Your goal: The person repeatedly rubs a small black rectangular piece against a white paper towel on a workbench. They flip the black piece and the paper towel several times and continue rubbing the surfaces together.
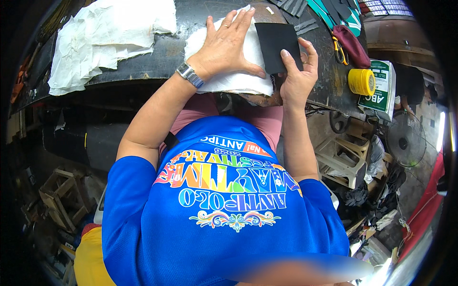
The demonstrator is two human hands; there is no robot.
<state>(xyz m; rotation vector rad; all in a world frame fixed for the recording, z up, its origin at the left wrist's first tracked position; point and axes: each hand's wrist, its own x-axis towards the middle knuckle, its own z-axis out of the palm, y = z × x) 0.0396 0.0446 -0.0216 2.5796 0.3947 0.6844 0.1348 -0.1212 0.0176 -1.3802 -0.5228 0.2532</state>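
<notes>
My left hand [228, 46] lies flat with fingers spread on a stack of white cloth or paper sheets [234, 83] at the table's near edge. In my right hand [298, 74] is a black rectangular piece [276, 46] of flat material, pinched at its right edge between thumb and fingers. That piece is at the right side of the white stack, its left edge close to the stack's edge. I cannot tell whether the black piece is cloth, leather or card.
More crumpled white sheets [112, 40] lie on the dark table [138, 75] at left. At right are yellow-handled scissors [339, 51], a maroon pouch [352, 45], a yellow tub [361, 82] and a green-and-white box or can [380, 90]. Black strips [300, 26] lie at the back. A fan [405, 139] stands lower right.
</notes>
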